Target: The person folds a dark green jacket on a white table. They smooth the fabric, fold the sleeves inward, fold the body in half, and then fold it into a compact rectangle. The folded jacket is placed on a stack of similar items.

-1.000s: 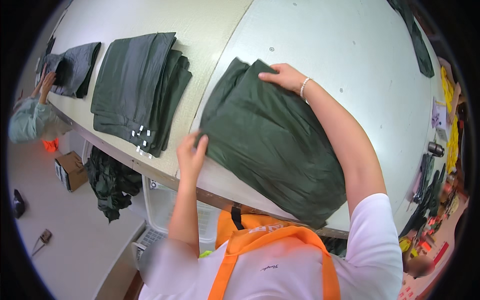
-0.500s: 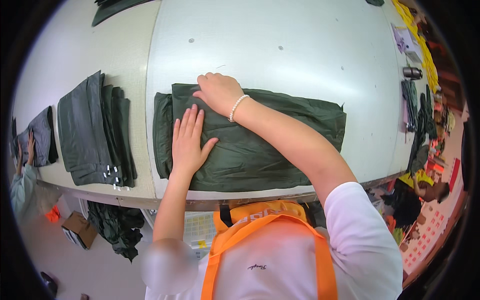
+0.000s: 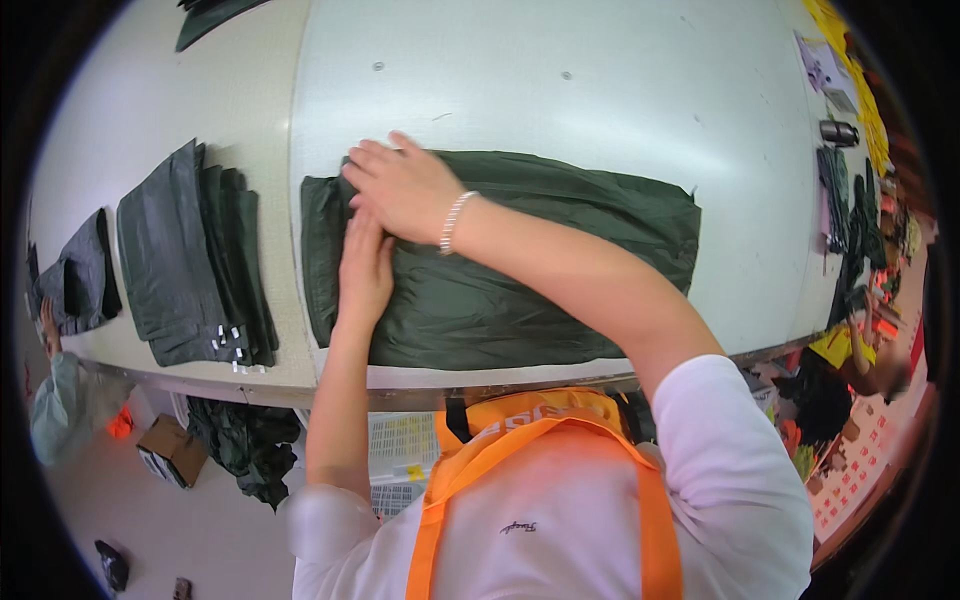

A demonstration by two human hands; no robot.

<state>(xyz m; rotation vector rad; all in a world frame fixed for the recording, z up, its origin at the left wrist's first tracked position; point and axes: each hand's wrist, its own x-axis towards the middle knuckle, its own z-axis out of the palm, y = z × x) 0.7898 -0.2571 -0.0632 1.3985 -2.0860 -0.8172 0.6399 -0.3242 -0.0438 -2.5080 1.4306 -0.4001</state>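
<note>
Touching dark-green garment (image 3: 480, 308) | with left hand (image 3: 365, 272) flat, right hand (image 3: 406, 194) spread, possibly overlapping | garment stack (image 3: 172, 268) at nine o'clock

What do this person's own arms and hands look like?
The left hand and right hand wear no gloves. A bracelet of small pale beads circles the right wrist; the left wrist shows none. The shirt sleeves are white and short.

Pale tabletop (image 3: 480, 105), folded dark green fabric (image 3: 520, 290), layered dark stack (image 3: 170, 270), black cylinder (image 3: 839, 132)

L head cam, facing dn.
</note>
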